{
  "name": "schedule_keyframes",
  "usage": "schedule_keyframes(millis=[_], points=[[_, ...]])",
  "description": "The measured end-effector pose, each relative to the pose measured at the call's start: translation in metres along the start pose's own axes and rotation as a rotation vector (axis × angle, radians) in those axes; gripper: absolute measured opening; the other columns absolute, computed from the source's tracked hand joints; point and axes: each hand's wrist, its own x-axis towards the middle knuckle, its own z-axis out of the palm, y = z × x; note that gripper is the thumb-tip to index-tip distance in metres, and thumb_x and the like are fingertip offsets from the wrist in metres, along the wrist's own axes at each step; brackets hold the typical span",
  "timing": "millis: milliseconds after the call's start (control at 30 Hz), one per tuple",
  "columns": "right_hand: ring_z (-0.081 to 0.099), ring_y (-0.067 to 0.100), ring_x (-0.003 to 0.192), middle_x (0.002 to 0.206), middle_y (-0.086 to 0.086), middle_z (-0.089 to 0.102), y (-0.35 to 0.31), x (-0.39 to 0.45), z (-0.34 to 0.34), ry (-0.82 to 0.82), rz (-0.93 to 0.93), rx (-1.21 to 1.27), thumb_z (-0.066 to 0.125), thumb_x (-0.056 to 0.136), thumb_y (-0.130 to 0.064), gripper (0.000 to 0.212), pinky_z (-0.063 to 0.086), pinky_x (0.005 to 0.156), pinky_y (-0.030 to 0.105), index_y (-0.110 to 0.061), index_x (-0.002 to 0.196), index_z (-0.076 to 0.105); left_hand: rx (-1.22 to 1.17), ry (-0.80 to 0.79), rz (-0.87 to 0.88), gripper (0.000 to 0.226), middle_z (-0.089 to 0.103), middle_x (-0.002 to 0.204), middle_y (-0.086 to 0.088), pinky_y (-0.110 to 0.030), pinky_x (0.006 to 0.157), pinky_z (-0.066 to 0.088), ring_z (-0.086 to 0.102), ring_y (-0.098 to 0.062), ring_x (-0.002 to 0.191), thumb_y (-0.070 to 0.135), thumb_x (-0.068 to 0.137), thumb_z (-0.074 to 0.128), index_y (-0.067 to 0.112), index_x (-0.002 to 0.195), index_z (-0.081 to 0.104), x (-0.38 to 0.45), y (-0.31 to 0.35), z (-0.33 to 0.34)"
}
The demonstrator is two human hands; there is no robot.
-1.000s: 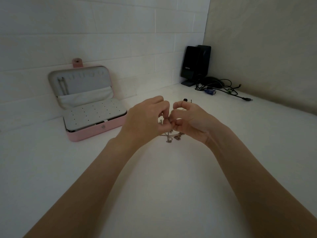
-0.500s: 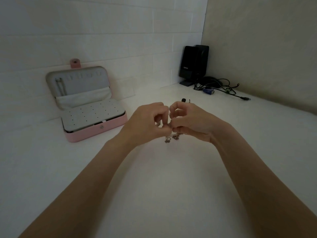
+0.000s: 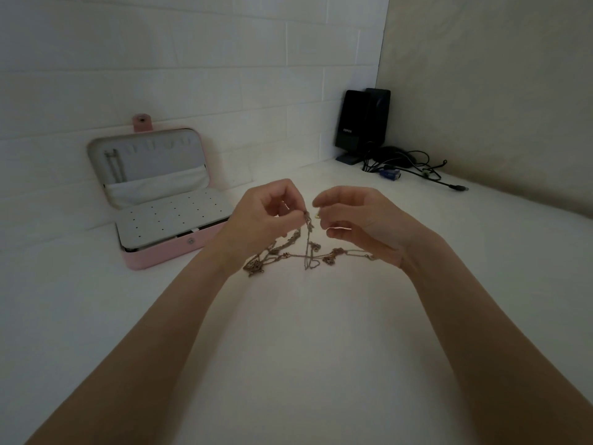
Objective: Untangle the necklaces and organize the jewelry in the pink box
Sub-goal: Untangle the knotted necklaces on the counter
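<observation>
Dangling from your left hand (image 3: 266,216), the tangled necklaces (image 3: 305,248) hang as thin gold-toned chains whose lower loops and small charms spread across the white tabletop (image 3: 288,348) between your wrists. Your left thumb and forefinger pinch the upper end of one strand, lifting it just above the surface. Your right hand (image 3: 359,220) sits just beside it, fingers curled, with something tiny and gold at its fingertips; whether it truly grips that piece you cannot tell from this view. One chain runs sideways under your right palm.

To your left and farther back, the pink jewelry box (image 3: 167,248) stands open against the white brick wall (image 3: 192,59), its lid leaning upright. A chain (image 3: 114,165) hangs from a hook inside the lid, and a white perforated earring panel (image 3: 173,221) covers the base.

In the far corner stand two black speakers (image 3: 362,123), with a heap of black cables (image 3: 414,162) beside them.
</observation>
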Motion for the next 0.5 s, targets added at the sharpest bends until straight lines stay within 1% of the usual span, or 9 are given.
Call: schedule_keyframes(millis=[33, 67, 133, 200, 267, 333, 400, 467, 500], points=[[0.059, 0.010, 0.069, 0.075, -0.001, 0.065, 0.000, -0.001, 0.002, -0.012, -0.004, -0.057, 0.060, 0.086, -0.005, 0.009, 0.049, 0.070, 0.023, -0.010, 0.085, 0.067, 0.002, 0.008, -0.011, 0.006, 0.053, 0.052, 0.012, -0.020, 0.052, 0.038, 0.043, -0.006, 0.050, 0.010, 0.068, 0.057, 0.016, 0.066, 0.057, 0.000, 0.000, -0.001], [0.061, 0.009, 0.071, 0.078, -0.001, 0.068, 0.001, -0.001, 0.004, -0.026, -0.006, -0.094, 0.060, 0.088, -0.011, 0.010, 0.049, 0.072, 0.022, -0.010, 0.085, 0.069, 0.014, 0.014, -0.023, 0.008, 0.052, 0.050, 0.014, -0.022, 0.052, 0.037, 0.042, -0.006, 0.049, 0.008, 0.069, 0.059, 0.016, 0.067, 0.057, 0.001, -0.001, -0.001], [0.062, 0.007, 0.072, 0.081, 0.000, 0.071, 0.002, -0.001, 0.007, -0.036, -0.009, -0.137, 0.058, 0.089, -0.017, 0.015, 0.048, 0.073, 0.022, -0.009, 0.085, 0.070, 0.035, 0.030, -0.044, 0.016, 0.052, 0.048, 0.015, -0.026, 0.053, 0.036, 0.041, -0.007, 0.049, 0.002, 0.075, 0.060, 0.015, 0.068, 0.056, 0.001, -0.002, -0.002], [0.061, 0.006, 0.069, 0.080, 0.003, 0.071, 0.002, 0.000, 0.011, -0.034, -0.012, -0.160, 0.061, 0.088, -0.016, 0.015, 0.045, 0.070, 0.021, -0.007, 0.083, 0.071, 0.046, 0.023, -0.053, 0.012, 0.053, 0.048, 0.015, -0.028, 0.054, 0.036, 0.041, -0.009, 0.050, 0.006, 0.073, 0.060, 0.016, 0.068, 0.057, 0.001, -0.001, -0.002], [0.059, 0.006, 0.065, 0.076, 0.003, 0.070, 0.003, 0.000, 0.012, -0.025, -0.015, -0.160, 0.063, 0.085, -0.013, 0.011, 0.044, 0.067, 0.021, -0.007, 0.080, 0.071, 0.041, 0.009, -0.073, 0.012, 0.058, 0.051, 0.013, -0.025, 0.054, 0.041, 0.046, -0.008, 0.051, 0.006, 0.074, 0.061, 0.016, 0.069, 0.058, 0.001, 0.001, -0.001], [0.057, 0.006, 0.064, 0.074, 0.003, 0.068, 0.003, 0.000, 0.011, 0.005, -0.022, -0.139, 0.065, 0.083, -0.009, 0.008, 0.045, 0.065, 0.019, -0.007, 0.078, 0.071, -0.043, 0.003, -0.138, 0.017, 0.062, 0.056, 0.010, -0.018, 0.056, 0.048, 0.053, -0.005, 0.053, -0.001, 0.083, 0.059, 0.013, 0.073, 0.061, 0.000, 0.002, -0.001], [0.055, 0.008, 0.064, 0.073, 0.004, 0.066, 0.003, 0.001, 0.010, 0.045, -0.031, -0.124, 0.065, 0.083, -0.007, 0.008, 0.045, 0.064, 0.020, -0.007, 0.076, 0.070, -0.137, -0.011, -0.211, 0.012, 0.065, 0.064, 0.005, -0.016, 0.059, 0.051, 0.059, -0.006, 0.060, 0.004, 0.087, 0.058, 0.011, 0.079, 0.064, -0.001, 0.005, -0.001], [0.054, 0.009, 0.064, 0.069, 0.003, 0.063, 0.004, 0.001, 0.010, 0.064, -0.028, -0.117, 0.065, 0.083, -0.005, 0.008, 0.045, 0.064, 0.020, -0.006, 0.075, 0.068, -0.157, -0.042, -0.234, 0.001, 0.067, 0.074, 0.003, -0.017, 0.063, 0.052, 0.063, -0.007, 0.068, 0.011, 0.084, 0.065, 0.011, 0.084, 0.066, -0.002, 0.005, -0.001], [0.053, 0.009, 0.063, 0.066, 0.002, 0.061, 0.004, 0.002, 0.011, 0.061, -0.018, -0.105, 0.065, 0.083, -0.004, 0.008, 0.045, 0.063, 0.020, -0.005, 0.075, 0.066, -0.145, -0.054, -0.225, 0.005, 0.067, 0.077, 0.003, -0.017, 0.065, 0.053, 0.064, -0.007, 0.070, 0.011, 0.080, 0.068, 0.012, 0.084, 0.066, -0.003, 0.004, -0.001]])
